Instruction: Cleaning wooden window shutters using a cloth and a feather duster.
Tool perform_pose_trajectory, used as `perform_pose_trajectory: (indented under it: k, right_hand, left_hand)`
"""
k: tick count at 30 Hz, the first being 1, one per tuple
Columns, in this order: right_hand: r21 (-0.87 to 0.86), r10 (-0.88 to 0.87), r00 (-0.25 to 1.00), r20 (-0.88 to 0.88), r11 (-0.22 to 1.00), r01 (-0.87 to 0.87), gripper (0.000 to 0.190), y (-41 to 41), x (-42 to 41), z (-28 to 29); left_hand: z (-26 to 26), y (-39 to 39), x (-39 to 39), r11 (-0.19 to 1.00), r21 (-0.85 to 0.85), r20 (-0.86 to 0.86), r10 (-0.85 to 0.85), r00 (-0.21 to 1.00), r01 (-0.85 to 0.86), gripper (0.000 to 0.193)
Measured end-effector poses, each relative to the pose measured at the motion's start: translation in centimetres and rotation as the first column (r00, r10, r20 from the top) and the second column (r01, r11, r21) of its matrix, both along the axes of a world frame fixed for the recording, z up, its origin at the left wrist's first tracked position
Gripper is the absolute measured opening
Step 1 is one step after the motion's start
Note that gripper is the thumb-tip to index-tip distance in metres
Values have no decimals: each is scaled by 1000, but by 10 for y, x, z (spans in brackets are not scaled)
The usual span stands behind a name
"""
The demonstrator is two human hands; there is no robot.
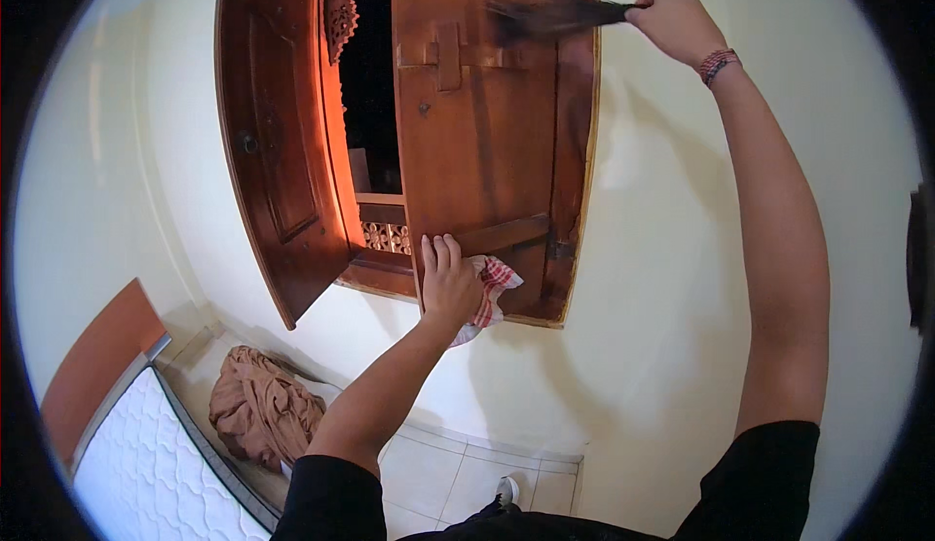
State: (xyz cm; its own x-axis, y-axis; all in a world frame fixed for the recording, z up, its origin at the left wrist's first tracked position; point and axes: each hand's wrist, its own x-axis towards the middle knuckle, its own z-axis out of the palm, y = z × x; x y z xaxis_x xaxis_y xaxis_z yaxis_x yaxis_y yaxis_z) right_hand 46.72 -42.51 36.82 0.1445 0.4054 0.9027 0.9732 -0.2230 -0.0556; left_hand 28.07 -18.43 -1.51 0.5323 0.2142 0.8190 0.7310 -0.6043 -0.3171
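My right hand [676, 22], raised at the upper right, grips the narrow end of a dark feather-like duster [562, 16]. The duster's blurred bristles lie across the upper part of a brown wooden shutter [482, 154]; whether they touch it I cannot tell. Low on the same shutter, my left hand [451, 282] holds a red-and-white checked cloth [498, 278], its fingertips at the shutter's free edge. A wooden latch bar [448, 57] crosses the panel, and a slanted wooden brace [504, 233] runs above the cloth.
The other shutter [281, 139] stands swung inward on the left, with a dark opening [371, 95] between the two. At lower left are a white quilted mattress [161, 461], a wooden headboard [106, 366] and a heap of brown fabric [263, 406]. Pale tiles [424, 468] cover the floor.
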Motion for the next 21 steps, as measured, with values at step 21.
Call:
perform_pose_trajectory:
  k: [21]
  right_hand:
    - [-225, 322, 939, 118, 930, -291, 27, -14, -57, -23]
  left_hand:
    - [6, -15, -1, 996, -45, -42, 76, 996, -78, 39]
